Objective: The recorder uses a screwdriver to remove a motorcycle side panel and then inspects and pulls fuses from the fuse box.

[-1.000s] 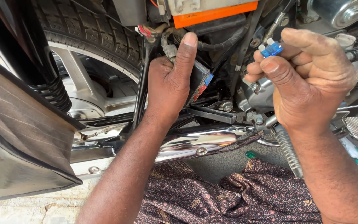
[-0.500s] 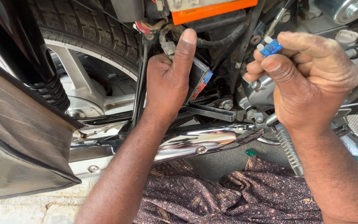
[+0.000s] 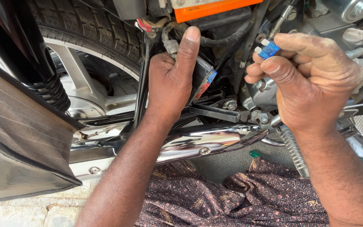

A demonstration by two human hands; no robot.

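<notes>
Pinching a small blue fuse [image 3: 269, 51] between thumb and forefinger of my right hand [image 3: 316, 80], the other fingers curled in under the palm. Fuse sits at the fingertips, blades pointing up and left toward the frame, clear of the hand so I can see both its ends. It hangs in open air just right of the black frame tube, not touching anything on the bike.

Left hand [image 3: 174, 80] is closed around a black fuse box [image 3: 202, 82], thumb straight up along its near face, fingers wrapped behind. Grip is pressed together on the box, tilting its open side toward the right hand. Blue and red fuses show along the box's right edge, so the slots face where I can reach them. A grey cable [image 3: 167, 41] loops up from the box behind the thumb; that slack is why the box can be pulled out from the frame at all.

Above both hands, an orange-edged battery [image 3: 215, 9] sits at the top of the bay. Rear tyre [image 3: 85, 29] and shock spring [image 3: 49, 90] are left of my forearm, chrome exhaust [image 3: 206, 141] runs under both wrists. Seat [image 3: 17, 138] fills the lower left. Patterned cloth [image 3: 240, 197] lies on the ground beneath, with a green tool handle [image 3: 255, 154] just poking out at its upper edge.
</notes>
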